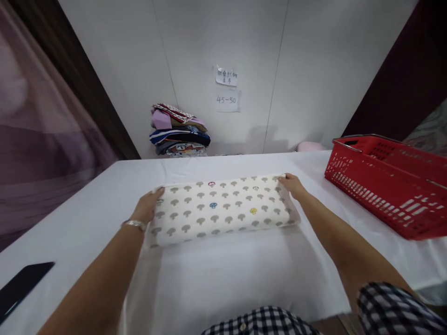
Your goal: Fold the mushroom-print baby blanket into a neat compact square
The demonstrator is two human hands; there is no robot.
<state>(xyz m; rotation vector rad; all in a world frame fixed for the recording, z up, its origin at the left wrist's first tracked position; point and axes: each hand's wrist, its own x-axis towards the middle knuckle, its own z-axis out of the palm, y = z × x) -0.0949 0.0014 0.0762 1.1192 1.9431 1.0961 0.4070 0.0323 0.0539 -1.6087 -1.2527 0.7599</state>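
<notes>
Cream fabric printed with small grey mushrooms, a few of them red, blue and yellow, makes up the folded cloth (223, 209) that lies flat near the middle of the white tabletop (244, 279), its long side running across the view. The left hand (148, 207) grips the cloth's left short edge, fingers curled over the far corner and a metal bracelet (133, 224) on the wrist just behind it. The right hand (292, 184) pinches the cloth's far right corner, fingertips closed on the edge, the forearm stretching back toward the checked sleeve (394, 307) at the bottom of the view. Both hands are clenched on the cloth, one at each end, and the cloth rests on the tabletop between them. A thin clear or white sheet seems to lie under the cloth and reach toward the person, though its edges are hard to make out. To the right of the cloth, well apart from it, stands a red plastic basket (387, 186) with slotted walls and a metal handle. Beyond the cloth, against the white wall, sits a stack of folded clothes (178, 130) in mixed colours, and to the right of that stack two paper notes (226, 88) are stuck to the wall, the lower one reading 45-50. To the left of the cloth, near the tabletop's near edge, lies a flat black object (21, 286).
</notes>
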